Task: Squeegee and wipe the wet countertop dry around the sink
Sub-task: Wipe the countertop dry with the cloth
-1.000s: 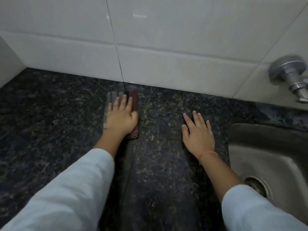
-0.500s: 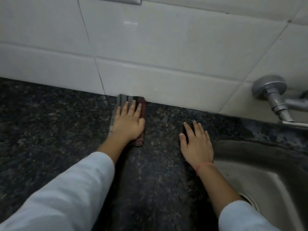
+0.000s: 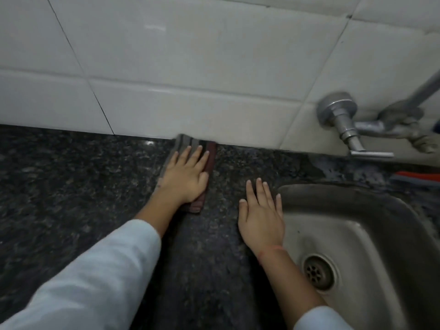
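My left hand [image 3: 184, 177] presses flat, fingers straight, on a folded striped cloth [image 3: 209, 158], grey and dark red, lying on the dark speckled granite countertop [image 3: 71, 186]. The cloth's far end touches the foot of the white tiled wall. My right hand [image 3: 260, 210] lies flat on the counter with straight fingers, just left of the steel sink [image 3: 357, 225], its little finger at the sink's rim. Most of the cloth is hidden under my left hand.
A metal tap [image 3: 345, 125] juts from the wall tiles [image 3: 190, 67] above the sink's far side. An orange and blue object [image 3: 419, 177] lies on the counter behind the sink at the right edge. The sink drain [image 3: 317, 272] sits near my right forearm.
My left hand has pushed the cloth away from me until it reached the wall. My right hand stayed flat and now lies beside the sink rim. The view shifted right, showing more sink.
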